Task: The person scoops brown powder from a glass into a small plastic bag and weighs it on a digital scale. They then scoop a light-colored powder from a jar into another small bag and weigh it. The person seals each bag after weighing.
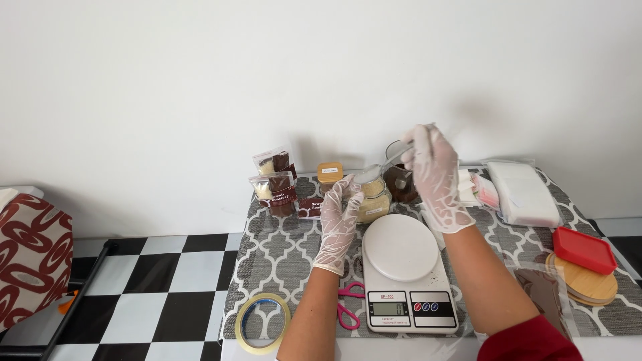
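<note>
A: So, what are the two hands doing at this moment?

B: Both are wearing thin, see-through gloves. The left hand [339,217] is closing its fingers around a small glass jar [373,197] with pale yellow grains inside. The jar is standing on the table, just behind the scale. The right hand [435,175] is pinching a slim metal spoon [391,160] and is holding its bowl over the open mouth of the jar.

A: And the scale?

B: The kitchen scale [408,277] is white and smooth, with a round flat plate and a small grey display. It is sitting between the two forearms. Pink-handled scissors [348,304] are lying just beside it, on its left.

A: What else is lying around?

B: A roll of clear tape [263,323] is resting at the near left edge. Behind the jar, clear pouches [275,180] with brown and white layers are standing upright, near a jar with a golden lid [330,175] and a dark glass jar [400,177]. On the right, a red square lid [584,249] is lying on round wooden lids [588,284], and a white soft packet [523,192] is resting further back.

A: And the surface, the room?

B: The table is wearing a grey cloth [281,251] with a white lattice pattern. The floor [160,287] is showing black and white squares, and the wall [267,67] is plain white.
</note>
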